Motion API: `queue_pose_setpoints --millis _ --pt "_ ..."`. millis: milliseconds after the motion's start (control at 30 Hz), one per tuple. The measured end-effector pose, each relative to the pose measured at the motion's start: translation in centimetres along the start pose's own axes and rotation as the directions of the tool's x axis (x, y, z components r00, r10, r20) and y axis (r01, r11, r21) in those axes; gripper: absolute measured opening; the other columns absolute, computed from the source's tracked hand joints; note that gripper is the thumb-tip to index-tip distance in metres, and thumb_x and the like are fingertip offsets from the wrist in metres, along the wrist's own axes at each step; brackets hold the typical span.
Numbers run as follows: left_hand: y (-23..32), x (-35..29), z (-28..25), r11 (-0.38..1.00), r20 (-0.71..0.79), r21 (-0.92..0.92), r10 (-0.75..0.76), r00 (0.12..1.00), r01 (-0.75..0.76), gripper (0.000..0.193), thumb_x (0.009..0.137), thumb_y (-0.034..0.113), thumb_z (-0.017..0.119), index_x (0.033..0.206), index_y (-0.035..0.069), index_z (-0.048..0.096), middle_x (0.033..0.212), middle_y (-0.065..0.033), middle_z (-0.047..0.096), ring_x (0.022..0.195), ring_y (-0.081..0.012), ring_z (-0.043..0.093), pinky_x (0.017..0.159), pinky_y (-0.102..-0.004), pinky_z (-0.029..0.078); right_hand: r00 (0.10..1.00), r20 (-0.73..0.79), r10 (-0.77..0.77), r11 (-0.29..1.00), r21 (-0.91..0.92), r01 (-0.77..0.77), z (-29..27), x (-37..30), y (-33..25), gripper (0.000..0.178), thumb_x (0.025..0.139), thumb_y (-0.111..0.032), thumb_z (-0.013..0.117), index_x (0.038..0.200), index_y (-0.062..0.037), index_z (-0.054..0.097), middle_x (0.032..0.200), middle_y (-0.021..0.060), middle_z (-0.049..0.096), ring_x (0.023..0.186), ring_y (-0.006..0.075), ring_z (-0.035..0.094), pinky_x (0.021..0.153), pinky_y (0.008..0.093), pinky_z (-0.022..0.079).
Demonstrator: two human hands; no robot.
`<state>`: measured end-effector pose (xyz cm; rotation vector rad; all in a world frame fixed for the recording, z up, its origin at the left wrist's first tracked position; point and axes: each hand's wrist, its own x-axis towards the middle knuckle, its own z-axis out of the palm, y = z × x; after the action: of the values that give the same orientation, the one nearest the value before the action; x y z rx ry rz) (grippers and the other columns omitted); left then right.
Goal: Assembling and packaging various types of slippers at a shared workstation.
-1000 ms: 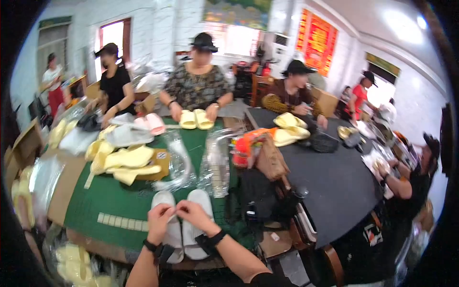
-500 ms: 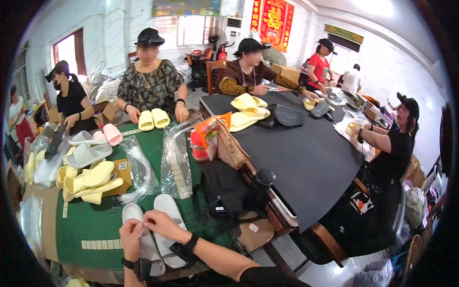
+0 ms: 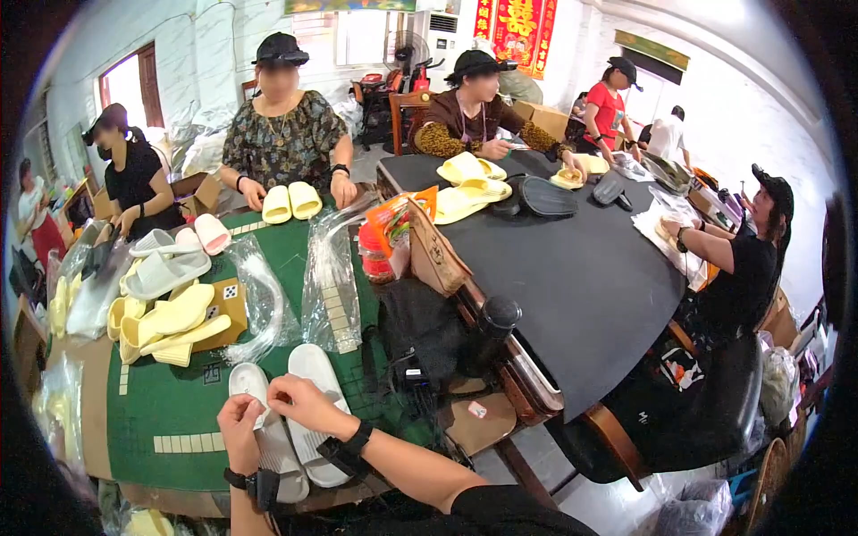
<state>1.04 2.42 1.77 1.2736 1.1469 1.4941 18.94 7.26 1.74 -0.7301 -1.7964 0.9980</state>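
A pair of light grey slide slippers lies side by side at the near edge of the green table; I see the left slipper [image 3: 282, 454] and the right slipper [image 3: 315, 368]. My left hand [image 3: 241, 431] is over the left slipper, thumb and fingers pinched together. Close beside it my right hand [image 3: 308, 407] is pinched too, a small gap between the fingertips of the two hands. Whatever the fingers hold is too fine to make out. Just beyond the slippers lies a clear bag of thin white strands [image 3: 259, 308], with a second clear bag [image 3: 329, 304] to its right.
Yellow slippers [image 3: 179, 322], grey slippers [image 3: 167, 272] and a pink slipper [image 3: 213, 234] lie on the green table [image 3: 192, 411]. A black bottle [image 3: 494, 322] and a red-lidded jar [image 3: 375, 255] stand to the right. Co-workers handle slippers around the black table [image 3: 572, 268].
My hands have drawn slightly apart at the fingertips, the left one shifting a little to the left. Across the black table, a co-worker's hand has moved onto a yellow slipper.
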Motion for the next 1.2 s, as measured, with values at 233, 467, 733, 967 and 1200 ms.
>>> queue_pose_setpoints --millis 233,467,733,967,1200 --pt "0.0 -0.1 0.1 0.999 -0.054 -0.039 0.023 0.998 -0.025 0.007 0.096 0.007 0.064 0.096 0.001 0.062 0.085 -0.0016 0.062 0.079 -0.0097 0.056 0.075 -0.0261 0.046 0.995 -0.022 0.095 0.993 0.069 -0.093 0.2 0.0 0.1 0.011 0.089 -0.005 0.071 0.094 0.001 0.063 0.085 0.0085 0.063 0.077 0.0167 0.062 0.072 0.0312 0.052" --pt "-0.3 -0.2 0.0 0.996 -0.05 -0.091 0.005 0.999 -0.01 0.007 0.095 0.007 0.067 0.098 0.001 0.063 0.088 -0.002 0.065 0.081 -0.0098 0.06 0.077 -0.0259 0.049 0.996 -0.023 0.09 0.994 0.064 -0.088 0.3 -0.1 0.5 0.012 0.089 -0.005 0.071 0.096 0.0014 0.065 0.086 0.0084 0.064 0.077 0.0158 0.063 0.072 0.0304 0.052" --pt "-0.5 -0.1 0.1 0.995 -0.036 -0.098 -0.003 0.999 -0.001 0.01 0.095 0.008 0.069 0.098 0.001 0.063 0.087 -0.0019 0.066 0.08 -0.0098 0.061 0.077 -0.026 0.049 0.996 -0.01 0.087 0.994 0.063 -0.086 0.3 -0.1 0.5 0.012 0.089 -0.005 0.071 0.095 0.0017 0.064 0.085 0.0082 0.064 0.077 0.0157 0.062 0.072 0.0308 0.051" --pt "-0.3 -0.1 0.3 0.994 -0.071 -0.107 0.001 0.997 -0.009 0.006 0.096 0.007 0.065 0.095 0.002 0.061 0.085 -0.0013 0.063 0.079 -0.0094 0.058 0.076 -0.0254 0.047 0.998 -0.042 0.04 0.993 0.109 -0.036 0.2 -0.1 0.1 0.012 0.089 -0.009 0.071 0.092 0.0001 0.063 0.082 0.011 0.061 0.074 0.0203 0.06 0.068 0.0341 0.049" --pt "0.3 -0.3 -0.1 0.998 0.005 -0.05 -0.043 0.999 0.043 0.007 0.095 0.007 0.065 0.096 0.0 0.064 0.087 -0.0019 0.065 0.082 -0.0098 0.06 0.078 -0.0256 0.048 0.997 -0.038 0.066 0.99 0.128 -0.061 0.5 -0.2 0.2 0.01 0.088 -0.007 0.07 0.092 0.0001 0.064 0.083 0.0116 0.062 0.076 0.0223 0.061 0.07 0.0345 0.049"
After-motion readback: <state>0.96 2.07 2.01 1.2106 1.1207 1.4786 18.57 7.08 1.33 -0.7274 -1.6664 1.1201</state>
